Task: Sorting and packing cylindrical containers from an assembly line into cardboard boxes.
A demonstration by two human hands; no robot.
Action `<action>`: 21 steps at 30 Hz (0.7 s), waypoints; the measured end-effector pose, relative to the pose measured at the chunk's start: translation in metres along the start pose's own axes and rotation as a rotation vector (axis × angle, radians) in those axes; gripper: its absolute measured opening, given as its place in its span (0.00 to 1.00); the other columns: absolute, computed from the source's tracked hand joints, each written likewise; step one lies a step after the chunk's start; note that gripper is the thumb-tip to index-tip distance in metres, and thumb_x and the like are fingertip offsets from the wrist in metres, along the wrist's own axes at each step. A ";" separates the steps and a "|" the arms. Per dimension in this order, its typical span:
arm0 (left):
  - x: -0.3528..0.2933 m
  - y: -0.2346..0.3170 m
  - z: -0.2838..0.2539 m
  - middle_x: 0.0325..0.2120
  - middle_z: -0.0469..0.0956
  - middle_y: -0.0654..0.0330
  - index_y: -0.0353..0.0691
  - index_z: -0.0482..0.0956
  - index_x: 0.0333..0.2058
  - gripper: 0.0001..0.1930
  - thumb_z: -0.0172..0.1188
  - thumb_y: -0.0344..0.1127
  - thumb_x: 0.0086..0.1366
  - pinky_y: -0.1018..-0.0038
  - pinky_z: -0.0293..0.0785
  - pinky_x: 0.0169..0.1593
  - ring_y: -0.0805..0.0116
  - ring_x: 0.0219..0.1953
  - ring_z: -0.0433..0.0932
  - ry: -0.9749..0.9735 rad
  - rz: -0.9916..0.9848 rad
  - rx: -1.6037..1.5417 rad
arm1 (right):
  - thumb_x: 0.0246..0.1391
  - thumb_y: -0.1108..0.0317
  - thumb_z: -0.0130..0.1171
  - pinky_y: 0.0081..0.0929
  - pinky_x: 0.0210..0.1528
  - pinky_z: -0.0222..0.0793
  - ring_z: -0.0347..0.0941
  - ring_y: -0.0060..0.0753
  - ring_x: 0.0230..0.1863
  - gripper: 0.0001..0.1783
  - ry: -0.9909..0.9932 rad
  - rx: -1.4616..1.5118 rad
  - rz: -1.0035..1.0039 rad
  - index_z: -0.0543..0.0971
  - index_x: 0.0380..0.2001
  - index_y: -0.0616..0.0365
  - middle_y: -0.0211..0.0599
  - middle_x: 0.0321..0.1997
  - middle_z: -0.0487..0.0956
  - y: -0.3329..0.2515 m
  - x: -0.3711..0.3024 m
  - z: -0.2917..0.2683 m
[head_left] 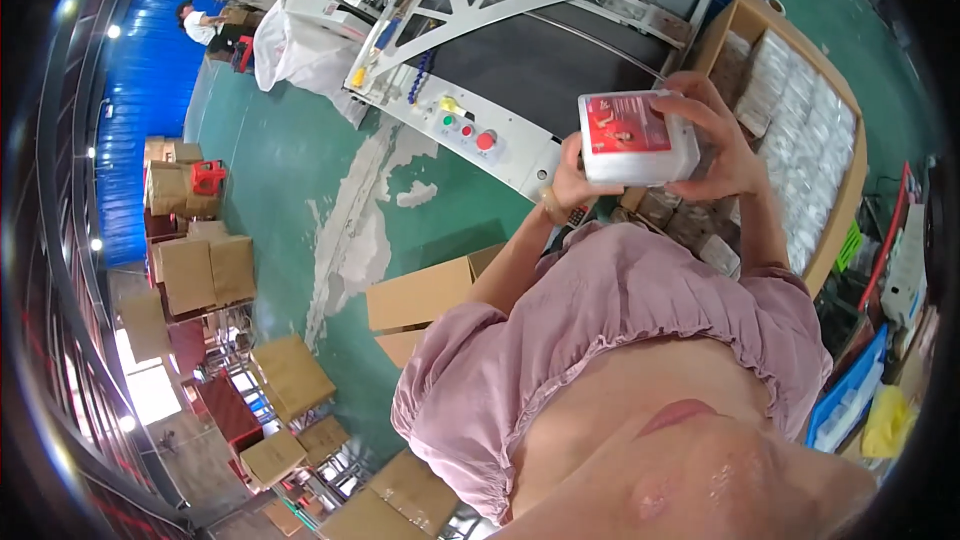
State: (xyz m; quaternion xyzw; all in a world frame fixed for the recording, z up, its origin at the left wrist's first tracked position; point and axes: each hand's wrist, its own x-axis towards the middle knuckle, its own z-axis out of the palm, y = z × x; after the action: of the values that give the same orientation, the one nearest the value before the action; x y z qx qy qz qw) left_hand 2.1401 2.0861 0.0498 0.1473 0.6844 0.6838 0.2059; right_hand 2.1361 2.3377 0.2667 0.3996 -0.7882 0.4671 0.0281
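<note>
In front of my chest I hold a white pack [652, 168] with rounded corners, a shiny clear outer surface and a red printed label. My left hand [577, 180] grips its left and lower side, with the thumb up along the edge. My right hand [728, 145] is curled around its right side, fingers bent over the top corner. What the pack contains cannot be made out. Just beyond the pack lies the dark belt [540, 65] of a machine. To the right of my right hand, a large cardboard box [848, 210] holds many clear-wrapped packs in rows.
The machine's white side panel [520, 158] carries green and red buttons [486, 141]. An opened carton [420, 295] sits by my left elbow. Stacked cartons [205, 275] and a red stool [208, 178] stand at the left. A person [200, 28] is far off at the upper left.
</note>
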 end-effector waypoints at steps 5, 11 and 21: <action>-0.025 0.032 -0.001 0.43 0.70 0.58 0.36 0.65 0.49 0.36 0.72 0.34 0.40 0.72 0.69 0.48 0.68 0.44 0.71 -0.045 0.177 -0.043 | 0.52 0.52 0.51 0.27 0.40 0.66 0.71 0.32 0.41 0.28 0.465 0.722 0.202 0.65 0.49 0.62 0.40 0.44 0.72 0.083 -0.010 0.016; -0.044 0.034 0.014 0.40 0.74 0.57 0.35 0.69 0.45 0.24 0.65 0.31 0.50 0.72 0.71 0.47 0.70 0.42 0.73 0.110 -0.153 -0.699 | 0.56 0.47 0.46 0.29 0.30 0.67 0.71 0.30 0.27 0.24 0.876 1.091 0.403 0.69 0.39 0.60 0.36 0.31 0.74 0.144 0.021 -0.003; -0.071 0.017 -0.003 0.42 0.73 0.57 0.36 0.67 0.48 0.25 0.65 0.30 0.50 0.71 0.71 0.47 0.69 0.43 0.73 0.148 0.128 -0.122 | 0.47 0.40 0.53 0.32 0.34 0.62 0.69 0.32 0.33 0.30 0.920 0.499 1.225 0.70 0.37 0.57 0.37 0.31 0.70 0.277 -0.008 0.028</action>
State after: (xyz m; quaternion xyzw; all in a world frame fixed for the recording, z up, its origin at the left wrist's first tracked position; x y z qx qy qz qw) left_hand 2.1996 2.0498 0.0726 0.1269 0.6440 0.7449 0.1195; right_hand 1.9692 2.3885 0.0498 -0.3415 -0.6492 0.6796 -0.0014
